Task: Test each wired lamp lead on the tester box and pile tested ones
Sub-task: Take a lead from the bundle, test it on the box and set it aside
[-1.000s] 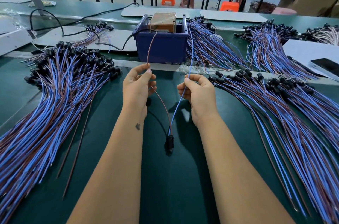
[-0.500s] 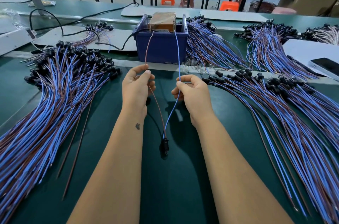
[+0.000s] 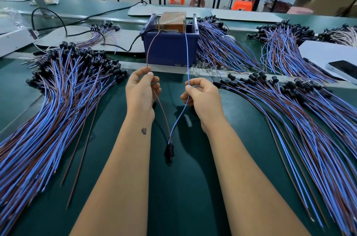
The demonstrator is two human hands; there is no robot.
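One lamp lead hangs between my hands, its black socket (image 3: pixel 169 151) low over the green table. My left hand (image 3: pixel 142 91) pinches the brown wire (image 3: pixel 148 52), whose tip reaches up to the tester box (image 3: pixel 172 21). My right hand (image 3: pixel 201 95) pinches the blue wire (image 3: pixel 187 52), which runs up to the box's right side. The brown tester box sits inside a dark blue bin (image 3: pixel 171 48). A large pile of leads (image 3: pixel 48 110) fans out on the left. Another pile of leads (image 3: pixel 301 120) fans out on the right.
More lead bundles (image 3: pixel 218 46) lie right of the bin and at the far right (image 3: pixel 282 42). A black power cable (image 3: pixel 63 23) runs behind the left pile. A phone (image 3: pixel 343 68) rests on a white sheet at the right. Stools and benches stand beyond the table.
My right hand has swung the blue wire's tip left and up onto the tester box. The socket drifted slightly left. My left hand held the brown wire on the box.
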